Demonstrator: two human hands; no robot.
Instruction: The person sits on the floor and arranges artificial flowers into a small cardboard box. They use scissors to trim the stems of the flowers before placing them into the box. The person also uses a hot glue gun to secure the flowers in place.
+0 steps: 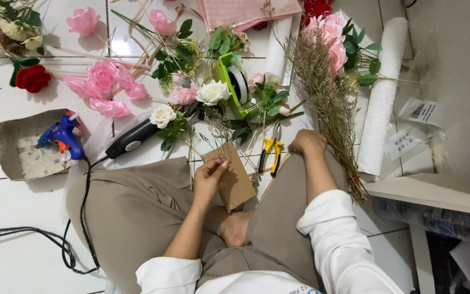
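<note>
The brown card piece (234, 177) lies over the person's lap, tilted, its upper corner near the floor tiles (23, 256), and the left hand (210, 175) has its grip closed on the card's left edge, thumb on top and fingers curled beneath. A few thin dried sprigs (209, 140) rise just above that hand, at the card's top corner. The right hand (307, 142) rests knuckles-up on the floor just beyond the right knee, its fingers curled under and touching the base of the dried grass bundle (327, 103); whether its grip holds any stems I cannot tell. Between the two hands lie yellow-handled pliers (270, 152), touching neither hand.

To the left, a black cord (80, 218) runs along the tiles to a blue glue gun (61, 136) resting on a sheet of grey cardboard (14, 144). A black handled tool (131, 139) lies just beside it, toward the flowers.

Farther out, a white rose (212, 92) and a cream rose (162, 115) sit among green leaves, next to a green tape dispenser (232, 81). Pink roses (104, 81) spread out to the left, with a red rose (32, 78) near the left edge. A white foam roll (384, 92) lies along the right of the dried grass, and pink checked paper (246, 12) lies at the far edge.
</note>
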